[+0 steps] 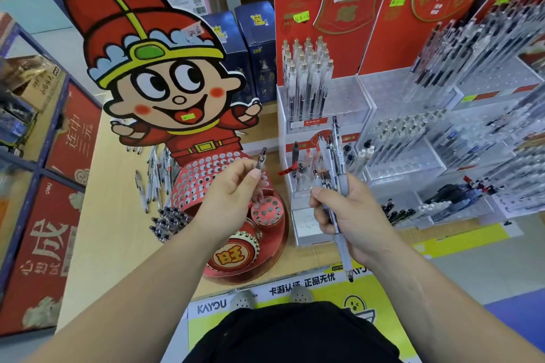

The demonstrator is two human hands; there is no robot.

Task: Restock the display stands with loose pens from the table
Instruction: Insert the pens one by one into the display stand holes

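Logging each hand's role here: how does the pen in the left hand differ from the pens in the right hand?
The left hand pinches a single pen at its fingertips; the right hand grips a bundle of pens in its fist. The single pen points down over the red perforated cup; the bundle stands before the clear stand, one pen hanging well below the fist. Both are roughly upright.

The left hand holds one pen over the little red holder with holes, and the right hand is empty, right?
No, the right hand is not empty: the head view shows it gripping a bunch of pens. The left hand does hold one pen over the little red holder with holes.
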